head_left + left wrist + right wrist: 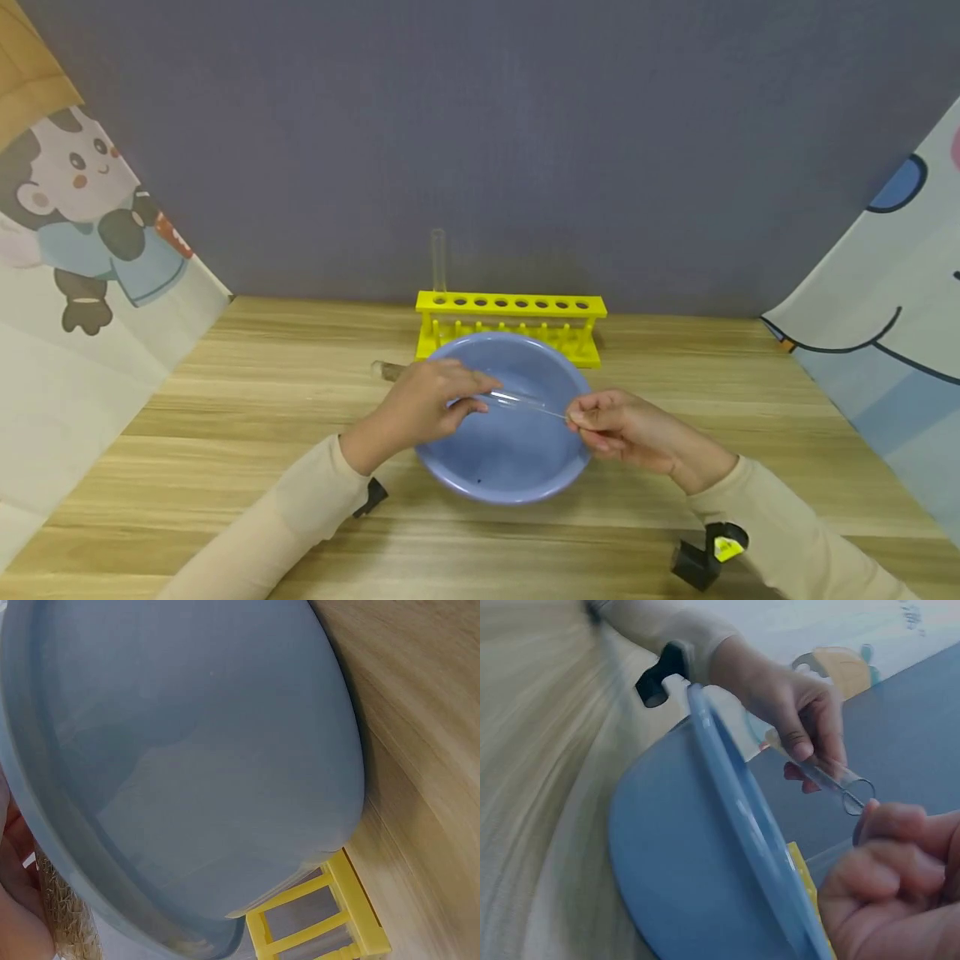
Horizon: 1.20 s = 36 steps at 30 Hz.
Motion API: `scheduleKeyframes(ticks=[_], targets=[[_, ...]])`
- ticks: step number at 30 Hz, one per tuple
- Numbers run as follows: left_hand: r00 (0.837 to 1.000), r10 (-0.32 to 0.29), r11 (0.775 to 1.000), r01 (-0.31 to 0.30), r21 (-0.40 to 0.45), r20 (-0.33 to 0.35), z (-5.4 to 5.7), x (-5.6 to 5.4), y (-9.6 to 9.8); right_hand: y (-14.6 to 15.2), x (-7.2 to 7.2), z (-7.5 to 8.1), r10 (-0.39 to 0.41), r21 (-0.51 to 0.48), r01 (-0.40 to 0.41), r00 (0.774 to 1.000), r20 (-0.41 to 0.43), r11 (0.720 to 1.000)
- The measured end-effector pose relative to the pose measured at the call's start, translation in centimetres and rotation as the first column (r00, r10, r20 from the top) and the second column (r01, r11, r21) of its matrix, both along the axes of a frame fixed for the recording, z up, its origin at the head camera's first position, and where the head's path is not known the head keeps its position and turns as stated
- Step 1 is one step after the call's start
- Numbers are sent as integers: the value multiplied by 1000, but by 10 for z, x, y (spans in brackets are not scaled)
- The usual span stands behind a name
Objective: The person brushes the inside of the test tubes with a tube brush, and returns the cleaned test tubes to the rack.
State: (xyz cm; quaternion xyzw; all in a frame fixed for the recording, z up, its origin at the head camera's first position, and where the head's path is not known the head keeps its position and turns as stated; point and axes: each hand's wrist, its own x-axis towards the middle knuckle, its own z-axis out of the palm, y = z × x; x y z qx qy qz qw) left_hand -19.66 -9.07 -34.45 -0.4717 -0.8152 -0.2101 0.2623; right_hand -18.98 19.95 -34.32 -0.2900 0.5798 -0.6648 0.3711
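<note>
1. Head view: A blue basin (504,450) sat on a wood-grain table (285,400). Over it, a person's left hand (431,400) held a clear glass test tube (517,400) between thumb and fingers, the fingers partly bent around it. The tube lay nearly level, its mouth toward the right. Brown bristles of a brush (391,372) showed at the left end, beyond the hand, apparently inside the glass. From the mouth, a thin wire handle (555,413) ran to the right hand (626,429), which pinched it with thumb and fingertips near the basin's right rim.

2. Same view, farther off: A yellow rack (511,311) stood just beyond the basin, with a second tube (438,262) upright in its leftmost hole. Behind rose a grey wall (495,150), with a cartoon panel (105,200) on the left. Both beige sleeves (315,492) carried black devices (370,497).

3. Left wrist view: The basin's outer side filled most of the space. Part of the left hand appeared at the edge, right beside the bristles; how tightly it gripped could not be told from here. Part of the rack showed beyond the basin.

4. Right wrist view: The tube's round mouth was just beside the right hand's fingertips, with the wire handle passing into it. The right hand's other fingers were curled in. The left hand gripped the tube farther along, above the basin.
</note>
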Motion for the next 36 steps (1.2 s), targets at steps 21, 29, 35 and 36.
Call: scheduleKeyframes(ticks=[21, 29, 35, 36], targets=[[933, 38, 999, -31, -27, 358, 0, 0, -7, 0, 4, -11, -128, -17, 435, 227, -965, 900], [846, 48, 998, -24, -52, 531, 4, 0, -8, 3, -3, -16, -90, -155, 366, -189, -978, 918], [796, 60, 997, -25, -67, 603, 7, -3, -9, 9, -6, -14, -17, -172, 341, -412, -911, 924], [791, 59, 997, -22, -68, 609, 7, -4, -9, 10, -7, -14, -10, -174, 338, -437, -899, 925]])
